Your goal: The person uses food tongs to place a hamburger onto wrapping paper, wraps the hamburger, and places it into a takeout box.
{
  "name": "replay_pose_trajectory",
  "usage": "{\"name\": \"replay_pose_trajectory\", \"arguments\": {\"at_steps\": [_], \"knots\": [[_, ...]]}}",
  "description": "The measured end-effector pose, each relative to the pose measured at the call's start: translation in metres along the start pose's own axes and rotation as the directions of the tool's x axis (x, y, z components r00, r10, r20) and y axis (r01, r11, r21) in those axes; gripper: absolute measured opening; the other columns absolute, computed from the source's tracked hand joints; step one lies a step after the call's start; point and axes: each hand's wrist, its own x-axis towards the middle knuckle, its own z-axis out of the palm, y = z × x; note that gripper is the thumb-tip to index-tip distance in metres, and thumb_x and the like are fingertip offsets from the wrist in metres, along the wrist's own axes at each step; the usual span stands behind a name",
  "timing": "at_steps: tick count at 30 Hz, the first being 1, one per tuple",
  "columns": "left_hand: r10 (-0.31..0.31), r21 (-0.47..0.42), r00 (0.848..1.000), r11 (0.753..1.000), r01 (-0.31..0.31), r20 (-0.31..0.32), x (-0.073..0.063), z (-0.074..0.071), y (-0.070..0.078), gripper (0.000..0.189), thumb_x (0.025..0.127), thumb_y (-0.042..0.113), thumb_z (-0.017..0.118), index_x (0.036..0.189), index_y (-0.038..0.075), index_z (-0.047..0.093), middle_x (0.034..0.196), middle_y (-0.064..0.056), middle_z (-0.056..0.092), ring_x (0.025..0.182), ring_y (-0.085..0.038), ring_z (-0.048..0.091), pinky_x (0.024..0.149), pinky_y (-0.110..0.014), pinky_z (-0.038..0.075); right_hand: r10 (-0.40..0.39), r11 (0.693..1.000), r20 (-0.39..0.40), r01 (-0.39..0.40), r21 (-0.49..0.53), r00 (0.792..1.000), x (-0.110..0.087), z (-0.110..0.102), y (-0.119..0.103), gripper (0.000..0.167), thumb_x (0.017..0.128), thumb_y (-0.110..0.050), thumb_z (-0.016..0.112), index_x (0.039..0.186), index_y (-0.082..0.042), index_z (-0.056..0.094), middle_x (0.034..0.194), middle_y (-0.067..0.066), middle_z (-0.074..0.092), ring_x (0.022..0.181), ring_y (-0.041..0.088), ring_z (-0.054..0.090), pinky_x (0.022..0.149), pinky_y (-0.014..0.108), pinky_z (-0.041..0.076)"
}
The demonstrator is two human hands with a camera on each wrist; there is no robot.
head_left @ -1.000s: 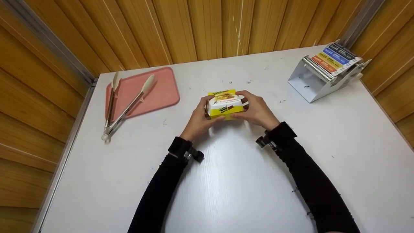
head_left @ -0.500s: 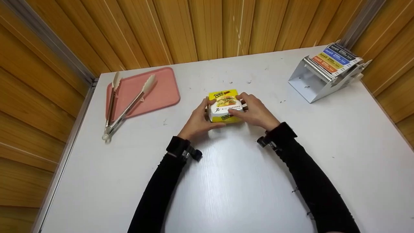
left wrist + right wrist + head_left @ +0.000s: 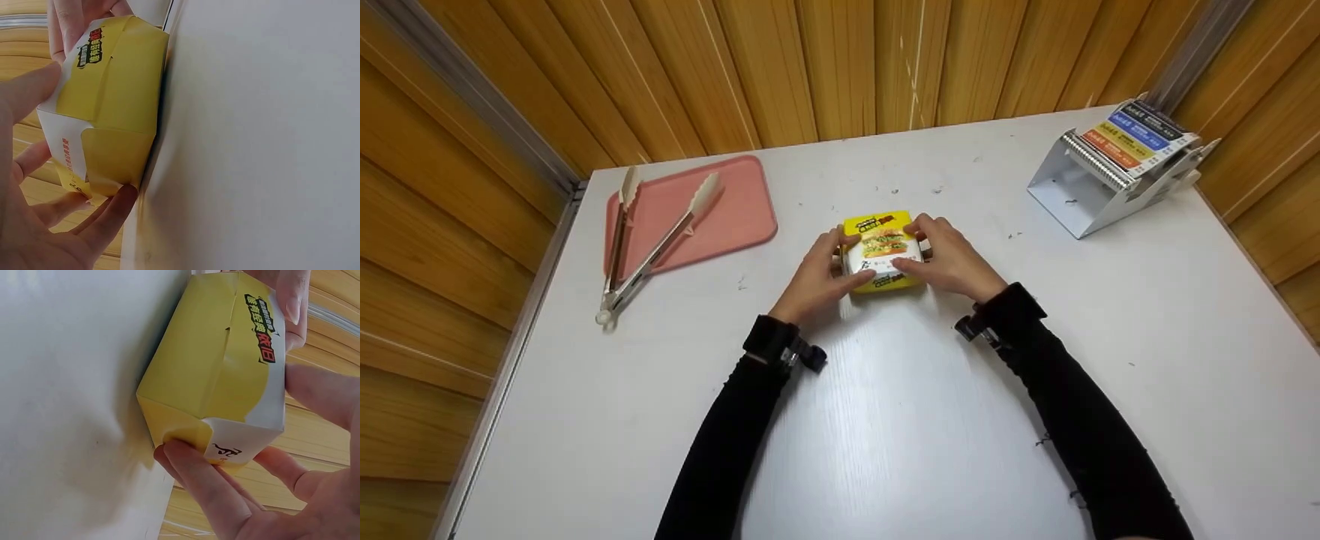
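Note:
A closed cardboard burger box (image 3: 883, 246), yellow and white with a burger picture on its lid, sits low at the table's middle. From its left side my left hand (image 3: 817, 279) grips it, thumb at the lid's front edge and fingers along the side wall. My right hand (image 3: 955, 261) holds the opposite side the same way, its thumb on the lid. Both wrist views show the box's yellow front wall (image 3: 126, 84) with a seam across it, and fingertips (image 3: 183, 453) pressing the side near the bottom. What is inside the box is hidden.
On the left a pink tray (image 3: 739, 214) lies with metal tongs (image 3: 660, 247) spread across it, their hinge end past the tray's edge. A white label dispenser (image 3: 1084, 210) with several coloured label rolls (image 3: 1140, 135) stands at the back right. Wood-panelled walls (image 3: 840, 67) edge the white table (image 3: 945, 435).
The box has tipped, so its lid now faces up and more of the burger picture shows. Both hands have kept hold; the left thumb now lies on the lid's front edge.

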Motion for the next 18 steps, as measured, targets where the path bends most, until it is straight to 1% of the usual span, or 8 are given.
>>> {"name": "replay_pose_trajectory", "arguments": {"at_steps": [3,5,8,10,13,18], "knots": [[0.022,0.028,1.0,0.999,-0.022,0.002,0.0013,-0.0007,-0.0004,0.078,0.089,0.042,0.082,0.154,0.018,0.045,0.149,-0.008,0.045,0.134,-0.023,0.051,0.112,-0.039,0.047,0.003,1.0,0.006,-0.003,0.011,1.0,0.0004,-0.0007,-0.0004,0.059,0.094,-0.037,0.075,0.137,-0.006,0.049,0.14,0.025,0.05,0.121,0.042,0.058,0.105,0.055,0.048],[0.025,0.046,1.0,0.999,-0.025,0.006,0.0015,-0.0013,-0.0006,0.077,0.088,0.044,0.082,0.153,0.023,0.046,0.149,-0.009,0.043,0.131,-0.025,0.053,0.111,-0.042,0.048,0.006,1.0,0.01,-0.006,0.008,1.0,0.0008,-0.0007,-0.0004,0.061,0.094,-0.038,0.076,0.139,-0.007,0.048,0.14,0.025,0.049,0.122,0.042,0.058,0.105,0.055,0.048],[0.02,0.065,1.0,0.998,-0.02,0.01,0.0015,-0.0022,-0.0012,0.079,0.087,0.047,0.082,0.153,0.028,0.043,0.153,-0.009,0.039,0.126,-0.027,0.055,0.108,-0.043,0.049,0.008,1.0,0.015,-0.008,-0.012,1.0,0.0017,-0.0007,0.0003,0.066,0.094,-0.04,0.075,0.143,-0.008,0.047,0.141,0.026,0.049,0.124,0.041,0.056,0.106,0.056,0.047],[0.015,0.074,1.0,0.997,-0.016,0.013,0.0013,-0.0028,-0.0014,0.081,0.087,0.048,0.082,0.155,0.029,0.04,0.155,-0.009,0.038,0.122,-0.027,0.056,0.105,-0.043,0.05,0.006,0.999,0.02,-0.005,-0.032,1.0,0.0018,-0.0009,0.0005,0.068,0.095,-0.042,0.074,0.147,-0.008,0.046,0.141,0.026,0.049,0.126,0.041,0.054,0.107,0.058,0.046],[0.009,0.074,1.0,0.997,-0.01,0.015,0.0007,-0.0035,-0.0013,0.087,0.087,0.05,0.081,0.158,0.029,0.036,0.158,-0.007,0.036,0.12,-0.026,0.055,0.102,-0.041,0.05,0.009,0.999,0.027,-0.007,-0.052,1.0,0.0012,-0.0021,0.0009,0.07,0.095,-0.044,0.073,0.15,-0.01,0.044,0.141,0.026,0.049,0.127,0.041,0.052,0.108,0.059,0.045],[0.017,0.057,1.0,0.998,-0.018,0.021,0.0001,-0.0043,-0.0012,0.092,0.086,0.053,0.081,0.16,0.03,0.033,0.159,-0.005,0.035,0.119,-0.026,0.055,0.101,-0.039,0.05,0.019,0.998,0.039,-0.017,-0.058,0.999,0.001,-0.0048,0.0018,0.073,0.095,-0.047,0.072,0.153,-0.014,0.042,0.144,0.024,0.048,0.126,0.039,0.053,0.107,0.059,0.045]]}}
